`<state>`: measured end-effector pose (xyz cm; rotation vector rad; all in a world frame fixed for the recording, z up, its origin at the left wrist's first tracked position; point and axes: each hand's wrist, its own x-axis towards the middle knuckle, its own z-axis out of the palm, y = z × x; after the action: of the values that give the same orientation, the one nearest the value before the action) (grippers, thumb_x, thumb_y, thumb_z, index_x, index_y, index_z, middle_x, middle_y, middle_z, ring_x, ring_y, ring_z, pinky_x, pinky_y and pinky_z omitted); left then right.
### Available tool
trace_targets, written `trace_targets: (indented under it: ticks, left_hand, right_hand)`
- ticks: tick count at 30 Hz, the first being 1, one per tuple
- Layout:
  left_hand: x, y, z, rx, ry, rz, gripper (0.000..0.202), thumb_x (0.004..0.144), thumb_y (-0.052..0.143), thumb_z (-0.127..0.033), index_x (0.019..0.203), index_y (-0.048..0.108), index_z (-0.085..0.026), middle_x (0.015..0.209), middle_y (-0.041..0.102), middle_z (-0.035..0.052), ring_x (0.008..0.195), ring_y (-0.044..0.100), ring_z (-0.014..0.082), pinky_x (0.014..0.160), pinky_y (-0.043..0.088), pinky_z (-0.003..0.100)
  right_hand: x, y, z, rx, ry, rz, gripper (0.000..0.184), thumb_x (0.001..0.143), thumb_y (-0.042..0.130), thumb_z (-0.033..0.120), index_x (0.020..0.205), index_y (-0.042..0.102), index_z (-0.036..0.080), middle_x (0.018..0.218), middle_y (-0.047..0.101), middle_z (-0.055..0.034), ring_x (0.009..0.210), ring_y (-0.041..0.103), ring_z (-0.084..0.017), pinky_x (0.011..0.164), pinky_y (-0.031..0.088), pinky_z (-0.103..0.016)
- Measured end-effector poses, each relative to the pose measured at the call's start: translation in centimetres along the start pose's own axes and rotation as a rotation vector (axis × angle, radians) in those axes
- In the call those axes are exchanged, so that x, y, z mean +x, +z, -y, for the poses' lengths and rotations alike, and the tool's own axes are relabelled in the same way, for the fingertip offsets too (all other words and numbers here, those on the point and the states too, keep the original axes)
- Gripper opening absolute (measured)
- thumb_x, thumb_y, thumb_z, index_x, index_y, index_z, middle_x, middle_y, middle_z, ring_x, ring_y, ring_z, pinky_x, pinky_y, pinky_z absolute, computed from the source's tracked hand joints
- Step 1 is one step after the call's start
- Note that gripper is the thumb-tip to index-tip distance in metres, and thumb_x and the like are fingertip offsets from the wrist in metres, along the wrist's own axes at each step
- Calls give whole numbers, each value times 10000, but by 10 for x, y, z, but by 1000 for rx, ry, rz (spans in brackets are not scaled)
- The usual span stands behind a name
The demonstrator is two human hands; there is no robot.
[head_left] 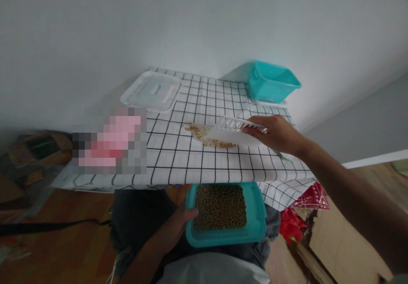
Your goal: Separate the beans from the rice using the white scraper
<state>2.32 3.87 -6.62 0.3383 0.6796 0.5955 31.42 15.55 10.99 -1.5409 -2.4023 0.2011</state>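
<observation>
My right hand [272, 133] is closed around the slotted edge of a flat white plastic board [234, 133], tilted low over the table. Beside its left and lower edges lies a scatter of small yellow-brown grains [199, 132], loose on the cloth. Below the table's front edge, my left hand [181, 218] grips the left side of a teal tub [256, 216], thumb over the rim. Small round brown grains [219, 207] fill much of the tub, which is over my lap. The fingers of my left hand are mostly hidden under it.
A black-and-white checked cloth [172, 156] covers the table against the wall. A clear lid [156, 90] lies at the back left, an empty teal bin [274, 84] at the back right. A blurred-out pink item [117, 135] is at the left. Cardboard [338, 241] lies on the floor.
</observation>
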Motion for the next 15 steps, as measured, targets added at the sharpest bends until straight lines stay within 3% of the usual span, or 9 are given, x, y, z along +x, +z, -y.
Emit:
trace_targets:
  ticks: [15]
  left_hand:
    - [1, -2, 0, -2, -18, -18, 579, 788, 599, -239, 1351, 479, -174, 1167, 693, 131, 1104, 614, 338, 986, 439, 521]
  right_hand:
    - [-12, -1, 7, 35, -75, -26, 215, 906, 507, 338, 961, 666, 204, 786, 691, 2, 600, 589, -84, 565, 413, -218]
